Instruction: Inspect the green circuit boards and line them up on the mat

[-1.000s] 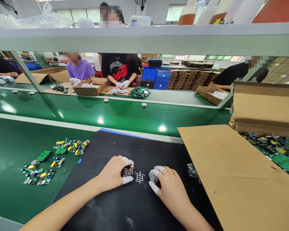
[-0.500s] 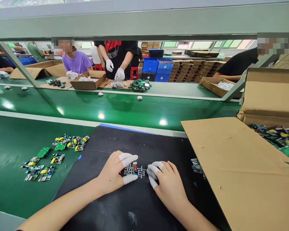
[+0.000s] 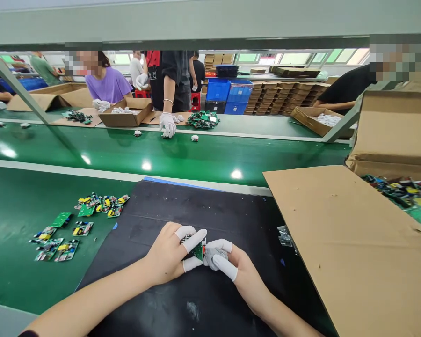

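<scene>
My left hand (image 3: 173, 255), with white finger cots on its fingertips, grips a small green circuit board (image 3: 198, 252) by its edges over the black mat (image 3: 154, 206). Close on its right, my right hand (image 3: 236, 267), also in finger cots, pinches a grey putty-like lump (image 3: 214, 257) between thumb and fingers. The lump meets the right edge of the board, where a red part partly shows. Several circuit boards with yellow parts (image 3: 66, 250) lie on the green surface to the left.
A cardboard sheet (image 3: 337, 234) lies right of the mat, before an open carton (image 3: 389, 126) of boards. Beyond runs a green conveyor (image 3: 182, 159) with small white pieces. Across it, a person's gloved hand (image 3: 167, 125) reaches over the belt. Metal beams cross overhead.
My right hand has moved left, bringing the grey lump against the board. The board has turned in my left hand, showing its green side. Across the belt, the standing person's gloved hand has come forward.
</scene>
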